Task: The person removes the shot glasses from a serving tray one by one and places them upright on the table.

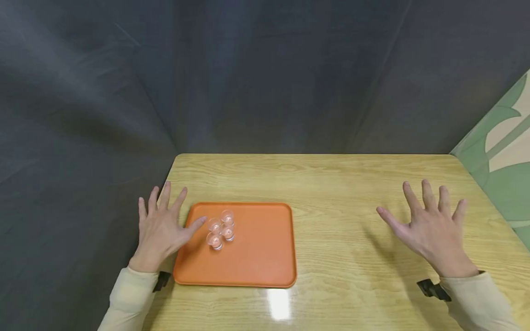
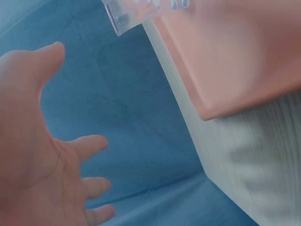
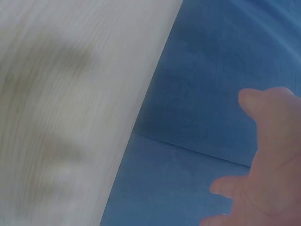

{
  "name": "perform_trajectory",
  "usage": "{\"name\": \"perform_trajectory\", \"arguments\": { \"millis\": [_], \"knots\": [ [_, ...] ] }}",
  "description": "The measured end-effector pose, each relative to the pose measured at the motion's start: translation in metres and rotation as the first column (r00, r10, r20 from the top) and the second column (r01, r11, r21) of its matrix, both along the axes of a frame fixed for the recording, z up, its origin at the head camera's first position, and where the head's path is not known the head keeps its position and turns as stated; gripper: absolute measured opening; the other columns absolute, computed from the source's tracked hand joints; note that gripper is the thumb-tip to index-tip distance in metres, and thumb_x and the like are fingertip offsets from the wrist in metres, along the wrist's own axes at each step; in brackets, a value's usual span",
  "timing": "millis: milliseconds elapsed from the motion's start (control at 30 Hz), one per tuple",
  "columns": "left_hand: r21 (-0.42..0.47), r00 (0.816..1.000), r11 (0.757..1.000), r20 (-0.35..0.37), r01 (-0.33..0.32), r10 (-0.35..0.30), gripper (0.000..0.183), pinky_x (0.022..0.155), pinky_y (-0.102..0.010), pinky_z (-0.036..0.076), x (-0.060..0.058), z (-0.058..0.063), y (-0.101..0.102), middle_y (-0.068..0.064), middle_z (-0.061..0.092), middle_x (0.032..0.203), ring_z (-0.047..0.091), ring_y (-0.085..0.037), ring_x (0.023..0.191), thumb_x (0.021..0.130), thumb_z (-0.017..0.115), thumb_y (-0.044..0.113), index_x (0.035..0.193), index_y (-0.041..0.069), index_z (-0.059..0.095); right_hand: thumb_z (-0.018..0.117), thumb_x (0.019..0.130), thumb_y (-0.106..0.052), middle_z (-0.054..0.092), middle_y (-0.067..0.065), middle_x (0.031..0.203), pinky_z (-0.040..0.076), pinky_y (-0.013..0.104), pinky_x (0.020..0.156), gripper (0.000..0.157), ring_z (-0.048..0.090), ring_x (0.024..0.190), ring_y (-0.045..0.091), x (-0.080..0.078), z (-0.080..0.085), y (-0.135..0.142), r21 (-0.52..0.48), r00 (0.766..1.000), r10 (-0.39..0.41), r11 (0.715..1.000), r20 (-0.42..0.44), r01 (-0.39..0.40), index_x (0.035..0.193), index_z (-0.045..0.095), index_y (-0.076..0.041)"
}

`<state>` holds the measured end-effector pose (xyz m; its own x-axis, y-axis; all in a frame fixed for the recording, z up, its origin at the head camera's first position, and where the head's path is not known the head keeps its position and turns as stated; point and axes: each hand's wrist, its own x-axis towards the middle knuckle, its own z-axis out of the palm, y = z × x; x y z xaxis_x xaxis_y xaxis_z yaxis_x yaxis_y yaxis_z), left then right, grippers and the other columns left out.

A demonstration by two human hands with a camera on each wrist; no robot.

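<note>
Hovering over the table [image 1: 335, 220], both hands are empty from where I stand. The left hand [image 1: 159, 232] spreads its fingers wide by the tray's left edge, thumb aimed at the cups [image 1: 227, 231] and seemingly just short of them. The right hand [image 1: 434, 232] is spread likewise, well apart from the tray [image 1: 262, 248], over the table's right part.

Four clear cups sit close together on the tray's left half. All are on it and none is held, so I'd judge no handling is under way; whether this is a start or a finish, I can't tell, nor what is left.

The cups seem to stand upright, wide mouths up and narrower bases down, each axis running vertically. The tray lies flat, its long side running left to right.
</note>
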<state>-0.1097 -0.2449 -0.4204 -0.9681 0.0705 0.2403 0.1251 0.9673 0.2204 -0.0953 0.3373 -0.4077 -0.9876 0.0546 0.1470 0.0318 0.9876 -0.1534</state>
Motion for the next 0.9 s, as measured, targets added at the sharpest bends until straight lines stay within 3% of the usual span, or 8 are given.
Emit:
{"name": "perform_trajectory", "arguments": {
  "millis": [367,500,667,900],
  "knots": [
    [0.029,0.999,1.0,0.043,0.004,-0.005,0.093,0.121,-0.081,0.008,-0.004,-0.009,0.001,-0.027,0.024,0.174,0.02,-0.057,0.157,0.091,0.066,0.072,0.163,0.016,0.045,0.054,0.097,-0.075,0.024,0.041,0.165,0.002,0.091,0.108,0.098,0.018,0.146,0.072,-0.005,-0.002,-0.006,-0.003,0.999,0.03,1.0,-0.027,-0.03,0.162,0.039,-0.004],
    [0.099,0.999,0.995,0.048,0.004,-0.009,0.084,0.12,-0.08,0.011,-0.008,-0.013,0.0,-0.028,0.024,0.173,0.021,-0.057,0.156,0.099,0.06,0.067,0.163,0.014,0.044,0.059,0.1,-0.065,0.028,0.045,0.162,0.011,0.09,0.108,0.09,0.024,0.145,0.072,-0.005,-0.003,-0.014,-0.121,0.996,0.074,0.989,-0.053,-0.08,0.159,0.043,0.001],
    [0.218,1.0,0.976,0.03,-0.016,0.01,0.07,0.116,-0.079,0.023,-0.017,-0.018,-0.001,-0.031,0.031,0.169,0.03,-0.058,0.151,0.106,0.057,0.053,0.159,0.007,0.048,0.062,0.105,-0.051,0.021,0.042,0.167,0.023,0.087,0.107,0.082,0.022,0.148,0.07,-0.007,0.004,-0.029,-0.37,0.987,0.162,0.918,0.024,-0.142,0.163,0.036,0.002],
    [0.308,0.996,0.95,0.086,-0.045,0.019,0.063,0.116,-0.073,0.033,-0.035,-0.021,0.003,-0.03,0.04,0.165,0.038,-0.055,0.149,0.106,0.062,0.043,0.154,0.003,0.053,0.063,0.107,-0.047,0.036,0.033,0.166,0.037,0.077,0.107,0.075,0.038,0.146,0.061,-0.009,0.013,-0.061,-0.498,0.971,0.233,0.848,0.046,-0.18,0.162,0.039,-0.002]
  ]
}}
